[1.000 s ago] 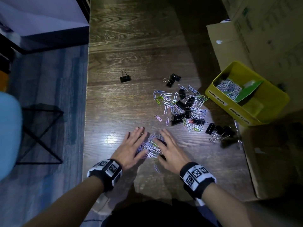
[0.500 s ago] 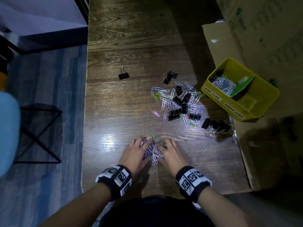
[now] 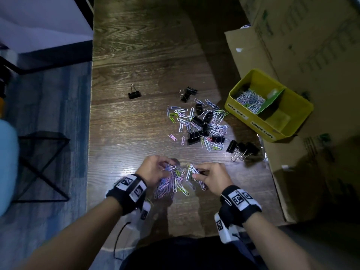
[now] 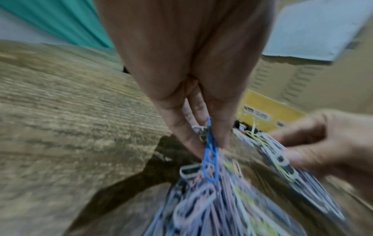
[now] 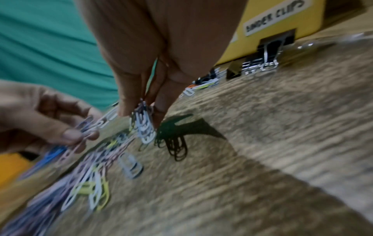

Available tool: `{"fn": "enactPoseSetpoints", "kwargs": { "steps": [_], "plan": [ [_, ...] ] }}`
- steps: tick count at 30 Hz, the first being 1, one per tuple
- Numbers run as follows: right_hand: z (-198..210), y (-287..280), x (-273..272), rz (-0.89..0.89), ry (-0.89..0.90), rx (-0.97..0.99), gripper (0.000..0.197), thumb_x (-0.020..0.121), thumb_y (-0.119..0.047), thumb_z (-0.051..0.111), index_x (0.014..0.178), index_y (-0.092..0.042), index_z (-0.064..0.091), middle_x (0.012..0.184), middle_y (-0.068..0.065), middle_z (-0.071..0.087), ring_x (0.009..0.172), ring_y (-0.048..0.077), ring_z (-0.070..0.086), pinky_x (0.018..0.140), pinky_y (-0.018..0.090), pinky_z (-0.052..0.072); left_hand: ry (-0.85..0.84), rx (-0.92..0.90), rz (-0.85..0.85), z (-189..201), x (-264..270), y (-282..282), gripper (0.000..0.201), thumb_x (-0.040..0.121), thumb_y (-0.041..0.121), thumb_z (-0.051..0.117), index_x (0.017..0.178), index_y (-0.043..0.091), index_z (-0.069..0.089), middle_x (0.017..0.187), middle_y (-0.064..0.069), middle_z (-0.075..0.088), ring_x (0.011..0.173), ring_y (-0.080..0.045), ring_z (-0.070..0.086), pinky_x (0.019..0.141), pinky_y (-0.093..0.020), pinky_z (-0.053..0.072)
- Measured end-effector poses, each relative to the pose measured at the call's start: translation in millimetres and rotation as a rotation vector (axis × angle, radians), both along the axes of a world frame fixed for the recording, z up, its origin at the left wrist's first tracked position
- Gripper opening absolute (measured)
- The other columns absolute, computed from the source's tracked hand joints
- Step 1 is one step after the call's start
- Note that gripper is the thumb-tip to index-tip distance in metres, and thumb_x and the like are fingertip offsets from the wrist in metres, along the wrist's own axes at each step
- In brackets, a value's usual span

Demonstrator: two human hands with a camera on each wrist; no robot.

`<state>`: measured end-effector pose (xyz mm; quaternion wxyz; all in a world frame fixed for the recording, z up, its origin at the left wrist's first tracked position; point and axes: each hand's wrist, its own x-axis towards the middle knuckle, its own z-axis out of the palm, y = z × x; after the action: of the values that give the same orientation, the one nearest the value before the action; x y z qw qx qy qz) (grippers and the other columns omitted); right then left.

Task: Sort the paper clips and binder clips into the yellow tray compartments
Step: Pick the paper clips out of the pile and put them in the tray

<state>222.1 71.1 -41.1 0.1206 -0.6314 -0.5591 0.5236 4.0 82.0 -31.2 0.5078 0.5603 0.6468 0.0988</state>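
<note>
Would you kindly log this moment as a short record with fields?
left hand: pinches a bunch of paper clips
right hand: pinches a smaller bunch
yellow tray: paper clips in the far compartment; near one, labelled binder clips, looks bare
mixed pile: paper and binder clips on the table
lone binder clip: apart, left of the pile

Black wristbands (image 3: pixel 130 190) carrying white square-coded tags circle both bare forearms.
</note>
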Motion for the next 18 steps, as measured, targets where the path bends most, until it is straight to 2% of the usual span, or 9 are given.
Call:
{"fn": "enactPoseSetpoints", "kwargs": {
  "steps": [2,3,5,8,10,13,16,18],
  "plan": [
    [4,5,13,-0.072,0.097,-0.018,0.035,0.072,-0.016,0.080,0.105,-0.016,0.071,0.103,0.003,0.072,0.092,0.011,0.067,0.093,0.028,0.051,-0.145,-0.125,0.082,5,-5,12,0.031,0.067,-0.008,0.075,0.087,0.014,0.068,0.058,0.006,0.057,0.050,0.002,0.052,0.062,-0.020,0.044],
    [7,7,20,-0.112,0.152,-0.026,0.034,0.071,-0.015,0.081,0.104,-0.018,0.072,0.101,0.003,0.072,0.094,0.013,0.067,0.094,0.031,0.051,-0.199,-0.168,0.108,9,-6,18,0.031,0.067,-0.009,0.075,0.087,0.014,0.068,0.055,0.007,0.059,0.050,-0.001,0.055,0.065,-0.025,0.046],
    [17,11,31,-0.185,0.253,-0.023,0.031,0.068,-0.015,0.082,0.096,-0.026,0.073,0.100,0.001,0.072,0.097,0.018,0.067,0.094,0.034,0.052,-0.286,-0.218,0.133,21,-2,34,0.033,0.066,-0.010,0.074,0.089,0.013,0.069,0.058,0.005,0.066,0.054,-0.008,0.062,0.067,-0.028,0.050],
    [37,22,48,-0.261,0.362,0.052,0.032,0.065,-0.013,0.082,0.086,-0.035,0.072,0.106,-0.001,0.069,0.089,0.006,0.068,0.088,0.026,0.053,-0.403,-0.233,0.139,47,22,67,0.034,0.070,-0.013,0.068,0.095,0.009,0.067,0.066,0.001,0.071,0.057,-0.010,0.065,0.055,-0.022,0.054],
    [54,29,60,-0.324,0.434,0.084,0.031,0.065,-0.009,0.080,0.087,-0.028,0.071,0.106,-0.001,0.068,0.082,0.003,0.068,0.084,0.022,0.054,-0.476,-0.222,0.136,63,46,97,0.035,0.071,-0.013,0.066,0.099,0.009,0.065,0.072,-0.001,0.073,0.061,-0.010,0.067,0.052,-0.020,0.052],
    [77,42,77,-0.392,0.488,0.168,0.029,0.063,-0.012,0.080,0.088,-0.024,0.072,0.102,-0.003,0.070,0.092,0.006,0.067,0.087,0.020,0.051,-0.553,-0.173,0.127,78,91,143,0.036,0.071,-0.009,0.068,0.098,0.014,0.066,0.077,-0.002,0.073,0.065,-0.010,0.067,0.054,-0.021,0.053],
    [89,60,93,-0.449,0.527,0.247,0.030,0.064,-0.002,0.079,0.086,-0.021,0.072,0.088,-0.013,0.073,0.086,0.003,0.067,0.081,0.014,0.049,-0.562,-0.083,0.165,86,146,184,0.033,0.072,-0.011,0.068,0.096,0.011,0.066,0.070,-0.001,0.071,0.058,-0.011,0.065,0.053,-0.020,0.052],
    [93,74,103,-0.488,0.533,0.283,0.031,0.067,0.004,0.077,0.089,-0.017,0.072,0.085,-0.015,0.073,0.083,0.003,0.067,0.078,0.013,0.049,-0.506,-0.018,0.148,85,180,207,0.033,0.072,-0.009,0.069,0.099,0.008,0.064,0.068,-0.002,0.070,0.059,-0.014,0.065,0.055,-0.025,0.054]
  ]
}}
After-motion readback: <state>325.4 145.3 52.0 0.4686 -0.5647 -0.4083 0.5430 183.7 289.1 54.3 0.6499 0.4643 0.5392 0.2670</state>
